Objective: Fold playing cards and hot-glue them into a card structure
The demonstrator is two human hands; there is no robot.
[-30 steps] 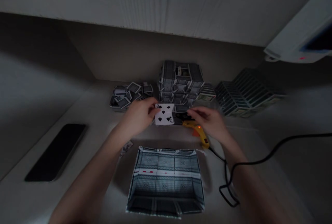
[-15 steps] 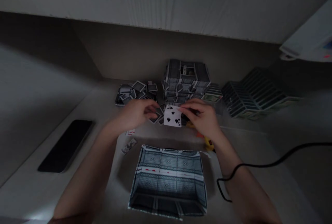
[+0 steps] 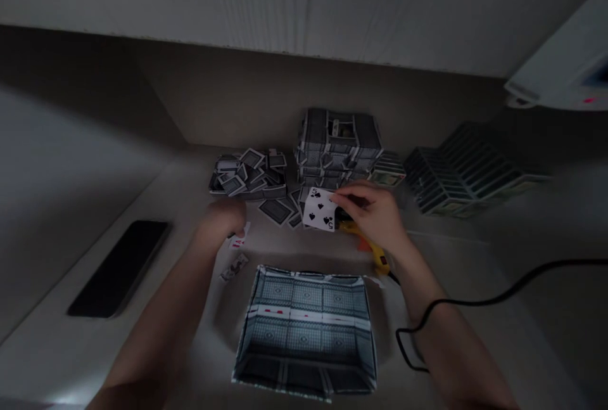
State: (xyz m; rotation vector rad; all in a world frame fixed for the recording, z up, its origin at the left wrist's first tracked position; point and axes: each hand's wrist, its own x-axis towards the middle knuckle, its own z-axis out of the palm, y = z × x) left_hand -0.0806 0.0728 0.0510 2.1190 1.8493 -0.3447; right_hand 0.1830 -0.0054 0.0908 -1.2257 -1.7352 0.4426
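Observation:
My right hand (image 3: 373,210) pinches the corner of a five of spades card (image 3: 320,210), its face towards the camera. My left hand (image 3: 227,218) is lowered with curled fingers at a small card with red marks (image 3: 240,237) on the table; whether the fingertips grip it is hard to see. Just below that lies a small grey patterned piece (image 3: 234,267). An open box made of blue-backed cards (image 3: 306,337) stands in front, nearest to me. Face-down cards (image 3: 277,210) lie between my hands.
A tray (image 3: 273,192) heaped with cards and a card-built box (image 3: 341,144) stand at the back. Folded card structures (image 3: 470,172) are at the right. A yellow tool (image 3: 380,258), a black cable (image 3: 479,303) and a phone (image 3: 120,269) lie around my arms.
My left hand has moved left and down from beside the held card to the small red-marked card. My right hand still holds the five of spades, now slightly tilted.

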